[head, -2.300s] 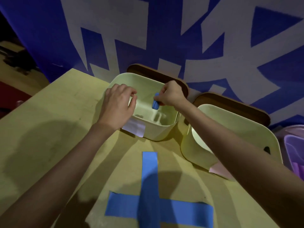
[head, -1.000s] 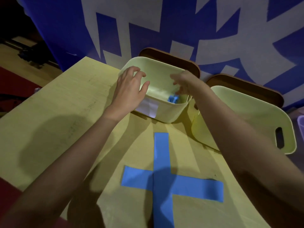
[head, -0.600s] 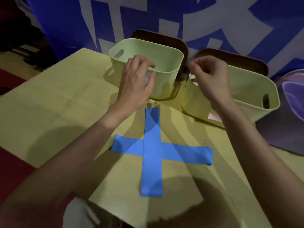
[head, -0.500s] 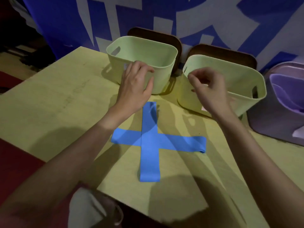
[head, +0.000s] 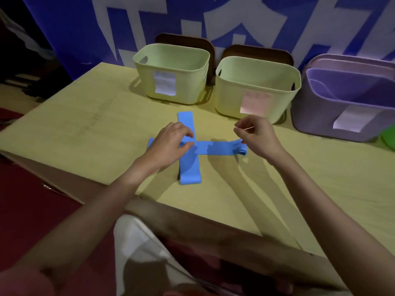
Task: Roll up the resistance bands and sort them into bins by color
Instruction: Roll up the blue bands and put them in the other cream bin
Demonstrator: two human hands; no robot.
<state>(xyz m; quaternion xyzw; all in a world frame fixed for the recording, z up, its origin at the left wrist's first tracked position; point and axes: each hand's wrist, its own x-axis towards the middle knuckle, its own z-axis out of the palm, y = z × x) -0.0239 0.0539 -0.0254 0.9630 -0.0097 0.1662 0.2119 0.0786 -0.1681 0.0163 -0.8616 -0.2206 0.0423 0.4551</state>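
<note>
The yellow table [head: 320,178] carries everything, and along its far edge stand three bins: a pale green bin with a white label [head: 171,73] on the left, a second pale green bin with a pink label [head: 256,86] beside it, and a purple bin [head: 346,99] at the right. Two seconds back both hands were over the left green bin, the right one lowering a small blue roll into it; that roll is now out of sight below the rim, so one blue band looks sorted.

Both hands have since pulled back to the table's middle, where two flat blue bands form a cross. The lengthwise band [head: 189,167] runs toward the person, and the crosswise band [head: 215,148] lies over it — neither is rolled yet.

The left hand [head: 171,144] rests on the crossing with loosely bent fingers, thumb lying along the crosswise band; it presses or steadies rather than clearly pinches, though I cannot tell whether the fingertips have caught an edge. The right hand [head: 256,135] hovers just above the crosswise band's right end, which shows a small fold or curl. Its thumb and forefinger are drawn narrowly together, with a thin pale sliver between them; too small to name.

Judging from this, the drop-off is finished and the next roll is about to start, likely from the right end of the crosswise band. The band underneath may drag along unless the left hand holds it down.
</note>
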